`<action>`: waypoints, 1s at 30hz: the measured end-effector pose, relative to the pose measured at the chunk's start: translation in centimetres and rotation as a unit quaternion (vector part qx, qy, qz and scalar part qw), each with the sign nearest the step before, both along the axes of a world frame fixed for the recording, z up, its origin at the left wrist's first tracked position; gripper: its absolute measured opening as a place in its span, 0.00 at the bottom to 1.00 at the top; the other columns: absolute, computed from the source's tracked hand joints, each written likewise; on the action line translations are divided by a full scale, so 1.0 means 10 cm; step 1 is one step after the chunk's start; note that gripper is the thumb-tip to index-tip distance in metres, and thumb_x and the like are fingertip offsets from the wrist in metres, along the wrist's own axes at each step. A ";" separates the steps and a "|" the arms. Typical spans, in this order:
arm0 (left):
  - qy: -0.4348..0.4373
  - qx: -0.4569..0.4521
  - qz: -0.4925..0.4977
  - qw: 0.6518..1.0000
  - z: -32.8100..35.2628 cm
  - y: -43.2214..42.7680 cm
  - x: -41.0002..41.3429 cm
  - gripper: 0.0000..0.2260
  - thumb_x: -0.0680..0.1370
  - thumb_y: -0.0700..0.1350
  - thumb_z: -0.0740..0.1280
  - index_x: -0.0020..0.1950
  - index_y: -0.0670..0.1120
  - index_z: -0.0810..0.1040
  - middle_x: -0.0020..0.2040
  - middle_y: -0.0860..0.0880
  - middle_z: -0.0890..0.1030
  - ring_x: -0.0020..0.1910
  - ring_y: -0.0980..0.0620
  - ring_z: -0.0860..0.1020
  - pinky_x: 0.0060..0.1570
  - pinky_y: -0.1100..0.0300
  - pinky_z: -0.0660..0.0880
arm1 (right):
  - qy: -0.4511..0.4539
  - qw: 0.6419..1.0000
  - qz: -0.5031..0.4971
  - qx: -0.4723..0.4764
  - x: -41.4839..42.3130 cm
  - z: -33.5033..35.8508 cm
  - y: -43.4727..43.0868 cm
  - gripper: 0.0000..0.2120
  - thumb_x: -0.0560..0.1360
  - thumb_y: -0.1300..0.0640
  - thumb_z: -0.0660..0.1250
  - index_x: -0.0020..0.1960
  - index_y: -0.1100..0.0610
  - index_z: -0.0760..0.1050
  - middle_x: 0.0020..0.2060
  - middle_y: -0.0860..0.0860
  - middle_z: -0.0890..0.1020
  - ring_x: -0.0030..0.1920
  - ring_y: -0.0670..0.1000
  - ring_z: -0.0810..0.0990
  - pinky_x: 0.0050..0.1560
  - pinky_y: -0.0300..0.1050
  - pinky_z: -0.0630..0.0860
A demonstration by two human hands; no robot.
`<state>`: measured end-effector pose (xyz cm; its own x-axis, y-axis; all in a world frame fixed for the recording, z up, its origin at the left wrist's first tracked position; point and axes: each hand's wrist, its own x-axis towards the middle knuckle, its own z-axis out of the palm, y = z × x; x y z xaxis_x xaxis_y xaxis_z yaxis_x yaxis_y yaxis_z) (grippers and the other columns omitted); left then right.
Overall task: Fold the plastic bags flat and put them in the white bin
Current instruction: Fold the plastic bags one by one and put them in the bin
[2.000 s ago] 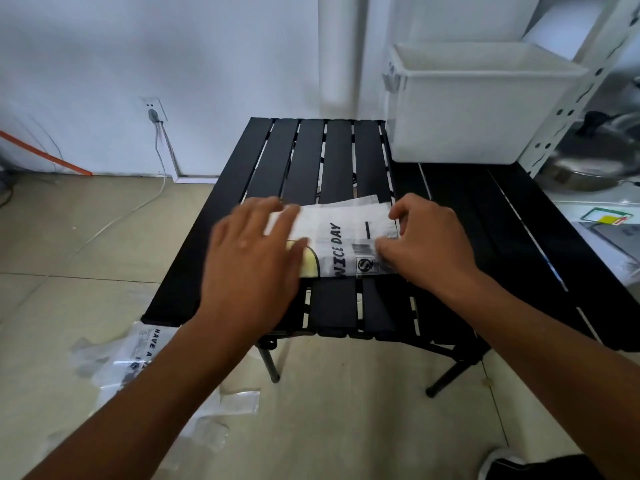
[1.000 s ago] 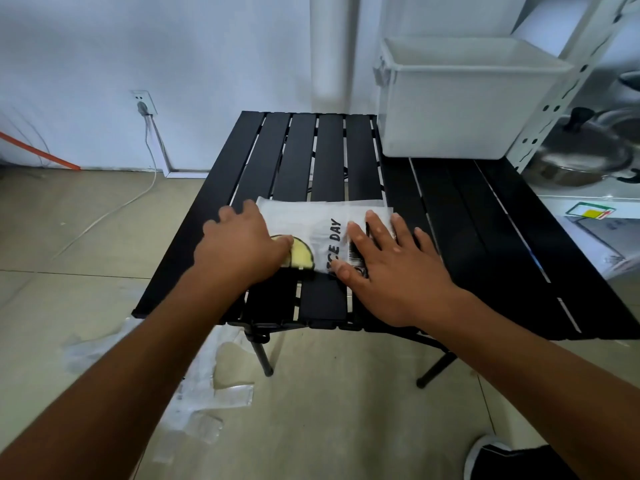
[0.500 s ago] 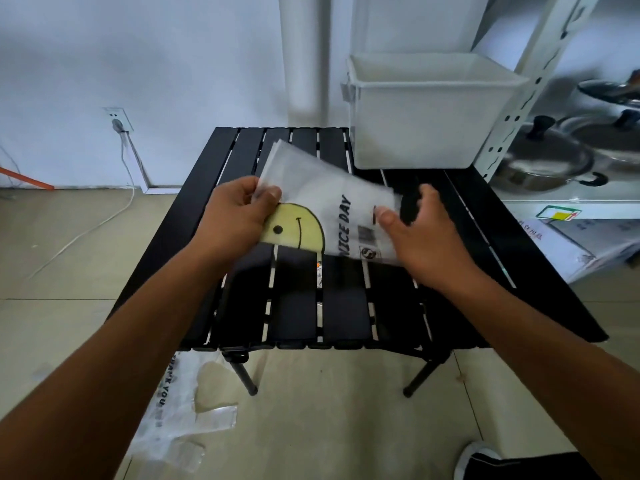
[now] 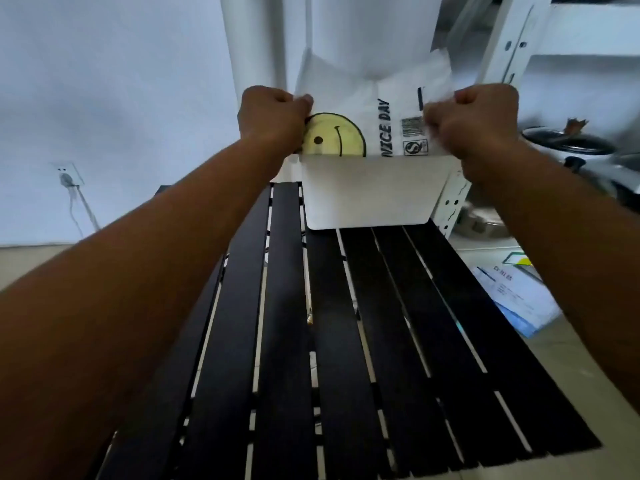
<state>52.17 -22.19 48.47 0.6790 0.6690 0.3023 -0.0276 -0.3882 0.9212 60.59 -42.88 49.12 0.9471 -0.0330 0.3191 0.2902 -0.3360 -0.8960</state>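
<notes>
The left hand point(image 4: 272, 119), fingers point(image 4: 298, 100) curled, pinches the left edge of the folded plastic bag point(image 4: 381, 109) (smiley face and "NICE DAY" print facing the camera), held upright over the white bin point(image 4: 370, 192) at the table's point(image 4: 339, 358) far end, while the right hand point(image 4: 474, 123) likewise pinches its right edge.
</notes>
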 end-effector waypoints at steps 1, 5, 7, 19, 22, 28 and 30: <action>0.025 0.013 0.014 1.000 0.05 0.03 0.15 0.19 0.74 0.47 0.71 0.26 0.47 0.69 0.21 0.53 0.68 0.23 0.55 0.69 0.29 0.66 0.68 | -0.014 0.999 -0.016 -0.029 0.16 0.05 0.04 0.06 0.68 0.56 0.77 0.40 0.56 0.82 0.38 0.52 0.84 0.42 0.51 0.84 0.49 0.50 0.83; 0.114 0.061 0.059 0.990 0.11 0.18 0.60 0.10 0.72 0.51 0.71 0.44 0.44 0.79 0.37 0.50 0.81 0.42 0.50 0.79 0.48 0.60 0.77 | -0.031 0.986 -0.055 -0.153 0.66 0.07 0.21 0.16 0.68 0.55 0.78 0.54 0.58 0.81 0.49 0.54 0.84 0.51 0.53 0.82 0.49 0.40 0.76; 0.165 0.088 0.078 0.979 0.11 0.23 0.72 0.15 0.72 0.54 0.71 0.53 0.45 0.80 0.41 0.50 0.80 0.48 0.48 0.74 0.63 0.54 0.71 | -0.048 0.975 -0.057 -0.211 0.80 0.04 0.27 0.16 0.68 0.56 0.77 0.55 0.58 0.81 0.49 0.55 0.83 0.51 0.54 0.82 0.46 0.40 0.73; 0.294 0.236 0.078 0.923 0.04 0.19 0.76 0.28 0.70 0.63 0.72 0.66 0.52 0.74 0.65 0.48 0.73 0.71 0.42 0.59 0.62 0.47 0.63 | -0.065 0.921 -0.064 -0.379 0.85 0.00 0.38 0.12 0.71 0.61 0.74 0.50 0.58 0.73 0.54 0.57 0.79 0.53 0.59 0.80 0.44 0.46 0.70; 0.230 0.262 0.074 0.935 0.05 0.12 0.58 0.31 0.74 0.62 0.67 0.74 0.52 0.68 0.71 0.48 0.70 0.73 0.44 0.59 0.65 0.46 0.62 | -0.116 0.920 -0.051 -0.372 0.71 0.04 0.34 0.11 0.73 0.56 0.72 0.52 0.59 0.76 0.53 0.57 0.80 0.53 0.59 0.79 0.44 0.47 0.71; 0.205 0.393 0.018 0.896 0.08 -0.06 -0.33 0.32 0.78 0.65 0.59 0.78 0.53 0.61 0.80 0.48 0.59 0.78 0.45 0.54 0.71 0.42 0.58 | -0.192 0.904 0.080 -0.374 -0.30 -0.01 0.31 0.26 0.76 0.43 0.66 0.69 0.56 0.71 0.64 0.56 0.77 0.64 0.58 0.74 0.62 0.53 0.72; 0.225 0.417 0.002 0.881 -0.04 -0.06 -0.71 0.32 0.79 0.66 0.56 0.79 0.54 0.58 0.81 0.48 0.55 0.79 0.47 0.51 0.73 0.42 0.56 | -0.194 0.896 0.118 -0.381 -0.66 -0.16 0.42 0.29 0.76 0.42 0.66 0.72 0.56 0.68 0.69 0.54 0.74 0.70 0.56 0.69 0.68 0.53 0.67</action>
